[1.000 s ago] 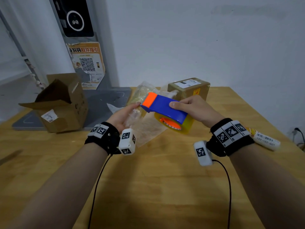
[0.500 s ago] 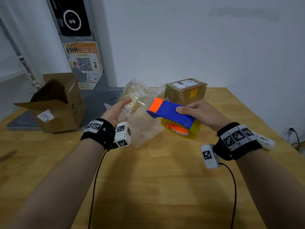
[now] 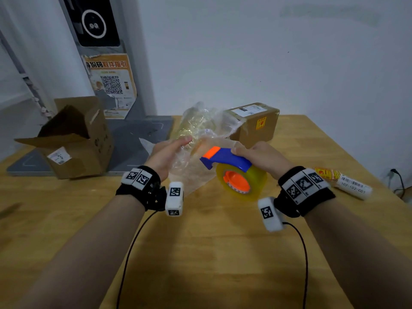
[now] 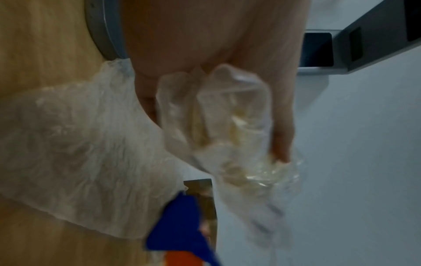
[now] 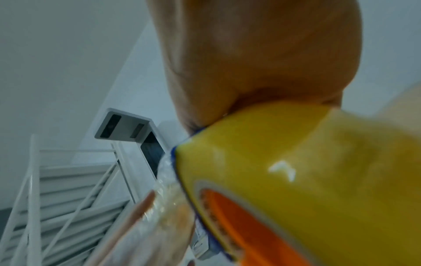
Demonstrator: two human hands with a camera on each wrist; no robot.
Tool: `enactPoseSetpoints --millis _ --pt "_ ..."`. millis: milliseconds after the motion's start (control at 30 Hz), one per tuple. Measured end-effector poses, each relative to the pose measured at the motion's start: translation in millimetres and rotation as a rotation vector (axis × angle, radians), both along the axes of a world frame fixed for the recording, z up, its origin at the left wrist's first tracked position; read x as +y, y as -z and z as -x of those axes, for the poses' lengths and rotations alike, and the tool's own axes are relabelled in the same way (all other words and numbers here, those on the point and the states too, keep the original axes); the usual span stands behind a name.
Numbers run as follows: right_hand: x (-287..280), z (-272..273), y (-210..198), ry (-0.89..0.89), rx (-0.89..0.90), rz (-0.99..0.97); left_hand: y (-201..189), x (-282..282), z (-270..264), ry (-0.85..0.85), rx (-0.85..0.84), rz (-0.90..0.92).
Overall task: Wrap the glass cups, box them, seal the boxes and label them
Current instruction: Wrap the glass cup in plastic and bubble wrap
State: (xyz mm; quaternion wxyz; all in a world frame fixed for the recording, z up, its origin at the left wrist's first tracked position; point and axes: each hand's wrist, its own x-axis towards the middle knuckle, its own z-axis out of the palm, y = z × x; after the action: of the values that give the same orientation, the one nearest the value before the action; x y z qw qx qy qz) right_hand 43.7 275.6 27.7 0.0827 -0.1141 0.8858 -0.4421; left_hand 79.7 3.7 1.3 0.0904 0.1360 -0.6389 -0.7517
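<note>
While my left hand (image 3: 166,152) is gripping the wrapped cup (image 3: 196,128), my right hand (image 3: 259,157) is clamping the tape dispenser (image 3: 231,166).

I am holding both above the wooden table (image 3: 200,253), the dispenser's orange nose just beside the loose wrap (image 4: 75,153) trailing from the cup. My left fingers (image 4: 282,115) are curling round the bundle, and my right ones are closing over the blue handle. Behind them a sealed box (image 3: 254,123) is sitting on the table, with an open box (image 3: 73,139) well apart at my left.
</note>
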Motion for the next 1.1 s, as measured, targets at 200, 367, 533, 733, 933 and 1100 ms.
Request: enactPoseSetpoints --millis 200,367,533,733,933,1100 --pt "8 4 19 0.071 -0.069 0.090 -36 -5 -2 0.186 0.179 -0.325" --pt "17 11 16 0.111 -0.021 0.153 -36 -15 -6 0.193 0.026 -0.441" --pt "15 8 25 0.052 0.059 -0.169 -14 -3 -9 0.204 0.019 -0.441" --pt "-5 -5 40 -0.023 0.150 -0.546 -5 16 -13 0.284 0.022 -0.419" --pt "-3 -2 46 -0.133 0.097 -0.594 -9 31 -19 0.447 0.020 -0.536" --pt "3 8 18 -0.010 0.142 -0.395 -9 44 -14 0.424 -0.042 -0.463"
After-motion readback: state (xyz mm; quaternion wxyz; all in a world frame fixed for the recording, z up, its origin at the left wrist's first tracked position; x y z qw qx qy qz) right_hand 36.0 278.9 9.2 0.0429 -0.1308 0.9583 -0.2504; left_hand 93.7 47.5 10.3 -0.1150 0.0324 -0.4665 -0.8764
